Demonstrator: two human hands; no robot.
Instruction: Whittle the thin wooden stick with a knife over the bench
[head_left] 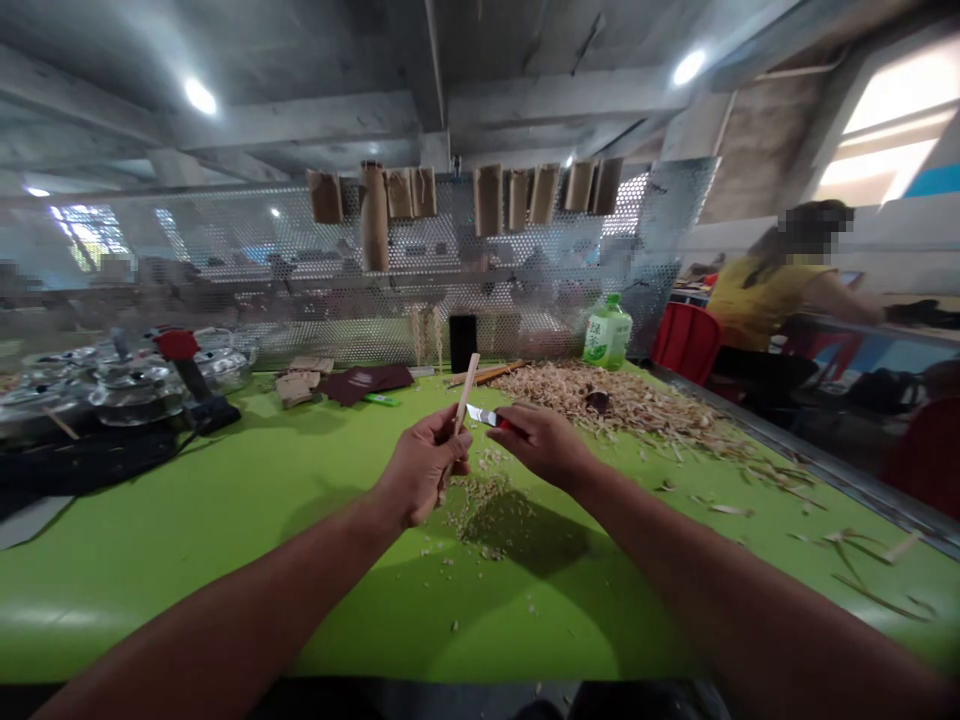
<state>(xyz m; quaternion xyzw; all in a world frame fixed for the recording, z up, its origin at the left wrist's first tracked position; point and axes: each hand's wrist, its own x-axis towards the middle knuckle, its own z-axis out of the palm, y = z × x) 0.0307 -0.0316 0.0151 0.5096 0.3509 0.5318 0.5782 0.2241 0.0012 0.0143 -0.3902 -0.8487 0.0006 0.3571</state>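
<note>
My left hand (pixel 424 465) grips a thin pale wooden stick (pixel 466 393) upright, its tip pointing up and away from me. My right hand (pixel 544 445) is shut on a red-handled craft knife (pixel 484 417), with its short steel blade close to the stick. I cannot tell whether the blade touches the wood. Most of the handle is hidden in my fingers. Fine wood shavings (pixel 480 510) lie on the green tabletop (pixel 225 560) below my hands, and a larger heap of shavings (pixel 600 400) spreads to the right.
A green-capped drink bottle (pixel 607 333) and a black cup (pixel 463 343) stand before a perforated metal screen (pixel 255 235) hung with paper bags (pixel 487 198). Glass-lidded pots (pixel 127 390) sit at left. A co-worker in yellow (pixel 765 290) sits at right beyond a red chair (pixel 686 342).
</note>
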